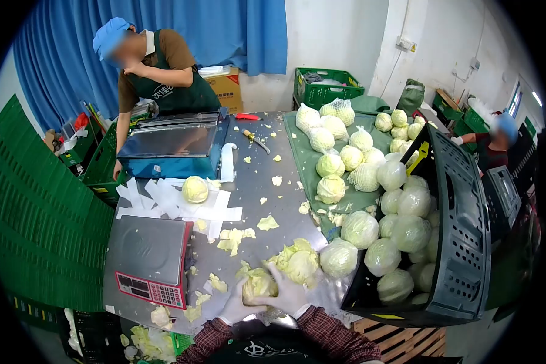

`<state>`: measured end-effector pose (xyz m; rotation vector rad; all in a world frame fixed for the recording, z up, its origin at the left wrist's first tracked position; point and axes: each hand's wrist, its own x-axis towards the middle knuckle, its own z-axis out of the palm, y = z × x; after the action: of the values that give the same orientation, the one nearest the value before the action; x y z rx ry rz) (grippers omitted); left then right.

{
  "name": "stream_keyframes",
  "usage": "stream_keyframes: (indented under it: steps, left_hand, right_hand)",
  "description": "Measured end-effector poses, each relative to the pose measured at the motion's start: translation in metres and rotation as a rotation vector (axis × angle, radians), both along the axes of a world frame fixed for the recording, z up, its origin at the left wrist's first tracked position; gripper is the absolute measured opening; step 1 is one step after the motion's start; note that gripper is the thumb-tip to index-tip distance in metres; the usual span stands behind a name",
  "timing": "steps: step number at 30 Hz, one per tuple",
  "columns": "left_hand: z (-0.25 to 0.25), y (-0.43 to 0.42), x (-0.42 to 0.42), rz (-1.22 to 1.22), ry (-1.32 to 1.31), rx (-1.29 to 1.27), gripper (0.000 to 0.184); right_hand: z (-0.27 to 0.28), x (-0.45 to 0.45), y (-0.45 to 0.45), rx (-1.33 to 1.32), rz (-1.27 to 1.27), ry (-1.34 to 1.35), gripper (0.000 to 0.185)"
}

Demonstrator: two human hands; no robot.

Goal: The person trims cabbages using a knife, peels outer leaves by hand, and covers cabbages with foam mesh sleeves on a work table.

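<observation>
A pale green cabbage (259,283) with loose outer leaves is held close to my body at the table's near edge. My left hand (239,304), in a white glove, wraps its left side. My right hand (289,293), also gloved, presses on its right side with the fingers around it. Just beyond my right hand lies a heap of cabbage leaves (299,264). Torn leaf pieces (235,241) are scattered ahead of my left hand. To the right of the heap sits a film-wrapped cabbage (338,258).
A scale (145,258) stands left, near white strips (215,212) and a lone cabbage (195,189). A black crate (461,242) of wrapped cabbages tilts at right; netted cabbages (333,127) lie behind. A knife (256,141) rests near the wrapping machine (170,145), beside a co-worker (173,85).
</observation>
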<state>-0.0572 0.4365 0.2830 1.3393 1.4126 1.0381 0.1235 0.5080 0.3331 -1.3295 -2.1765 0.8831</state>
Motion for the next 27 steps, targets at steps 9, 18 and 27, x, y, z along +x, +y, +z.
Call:
stream_keyframes:
  steps: [9,18,27]
  left_hand:
    - [0.011,0.011,0.006,-0.026,0.443,0.049,0.102]
    - [0.025,0.025,0.012,0.091,0.265,-0.232,0.098]
    - [0.017,-0.036,-0.018,-0.091,0.013,-0.123,0.126]
  right_hand:
    - [0.028,-0.003,-0.011,0.161,0.133,-0.052,0.083]
    - [0.018,0.027,0.031,-0.006,-0.164,-0.023,0.036]
    - [0.05,0.011,0.037,0.359,0.005,-0.285,0.06]
